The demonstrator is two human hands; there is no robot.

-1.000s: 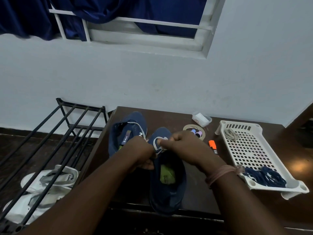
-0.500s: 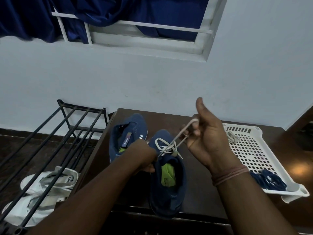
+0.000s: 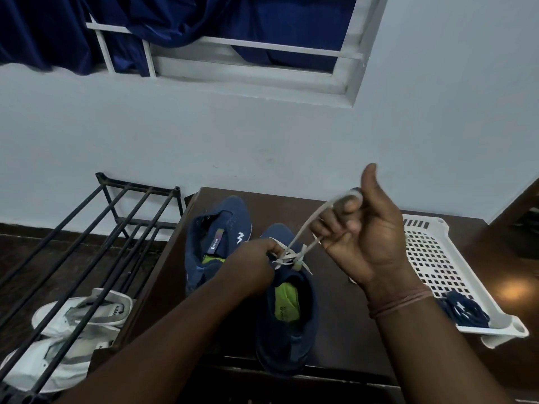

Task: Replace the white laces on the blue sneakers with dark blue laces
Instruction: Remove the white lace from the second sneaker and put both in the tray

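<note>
Two blue sneakers stand on a dark table. The right sneaker lies nearest me, its green insole showing. The left sneaker sits behind it to the left. My left hand grips the right sneaker at its tongue. My right hand is raised above the table, fingers curled on a loop of the white lace, which runs taut down to the eyelets. Dark blue laces lie bundled in the near end of a white basket.
A black metal shoe rack stands left of the table, with white sneakers beneath its bars. The wall and a window with a blue curtain rise behind the table. The basket fills the table's right side.
My right hand rose from the shoe's tongue up and to the right, drawing the white lace out into a taut loop. My left hand stayed on the shoe.
</note>
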